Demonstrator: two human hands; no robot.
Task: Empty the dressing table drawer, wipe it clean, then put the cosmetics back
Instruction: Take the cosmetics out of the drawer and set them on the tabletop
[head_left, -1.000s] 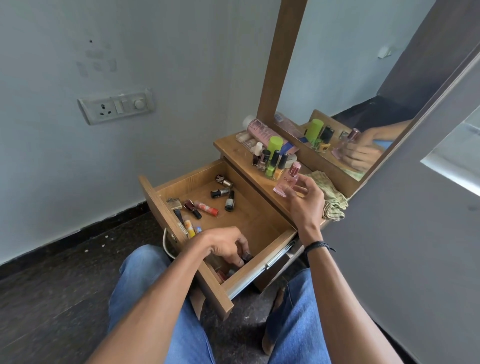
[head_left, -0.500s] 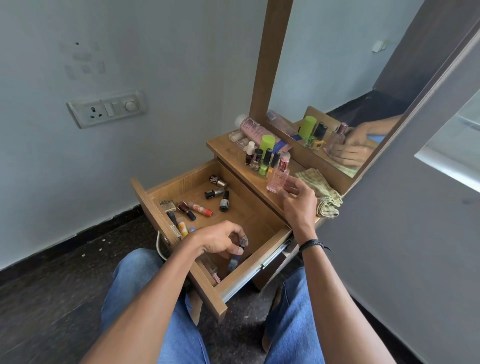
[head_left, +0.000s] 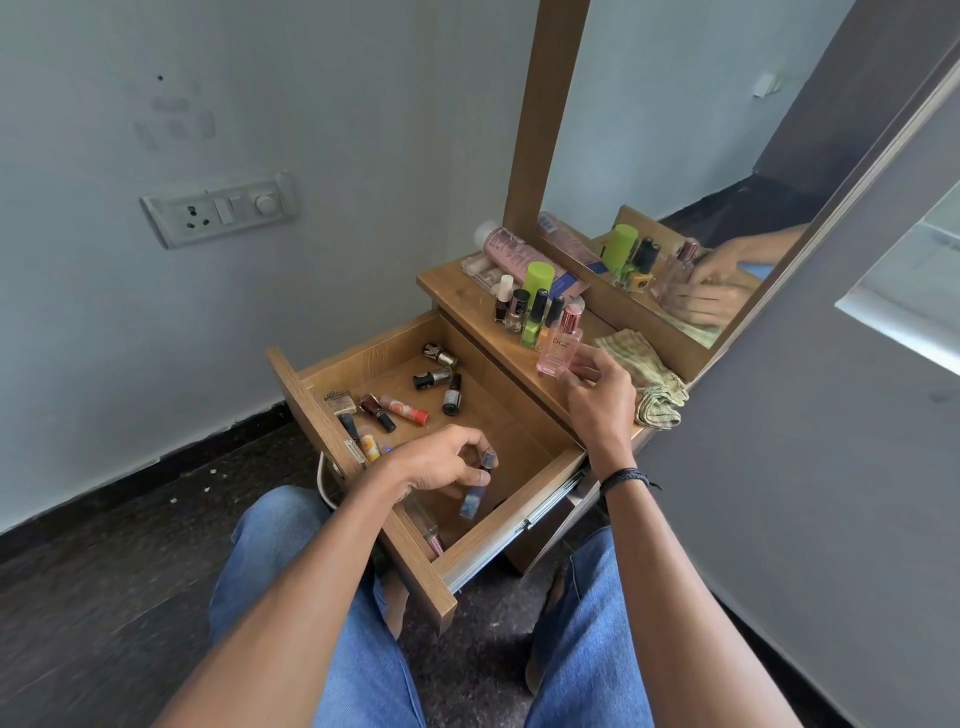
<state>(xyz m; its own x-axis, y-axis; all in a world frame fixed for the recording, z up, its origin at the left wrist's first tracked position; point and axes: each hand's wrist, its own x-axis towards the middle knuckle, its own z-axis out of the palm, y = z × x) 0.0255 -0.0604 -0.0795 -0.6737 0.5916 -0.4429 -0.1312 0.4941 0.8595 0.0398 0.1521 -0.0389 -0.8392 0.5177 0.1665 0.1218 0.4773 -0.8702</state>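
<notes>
The wooden drawer (head_left: 332, 410) of the dressing table is pulled out over my knees. Inside lie several small nail polish bottles (head_left: 451, 395), a red-orange tube (head_left: 405, 409) and a dark lipstick (head_left: 378, 413). My left hand (head_left: 441, 462) is inside the drawer near its front right and pinches a small blue bottle (head_left: 471, 501) with a dark cap, held tilted above the drawer floor. A pink perfume bottle (head_left: 560, 349) stands upright on the table top (head_left: 467, 306). The fingertips of my right hand (head_left: 597, 387) still hold its right side.
On the table top stand a green-capped bottle (head_left: 537, 275) and several nail polishes (head_left: 511, 306), with a pink tube (head_left: 511, 254) lying behind. A folded striped cloth (head_left: 654, 387) lies at the right, below the mirror (head_left: 675, 156). A wall socket (head_left: 218, 208) is at the left.
My right hand has set the pink perfume bottle upright on the table top beside the nail polishes. My left hand has lifted the small blue bottle from the drawer's front corner.
</notes>
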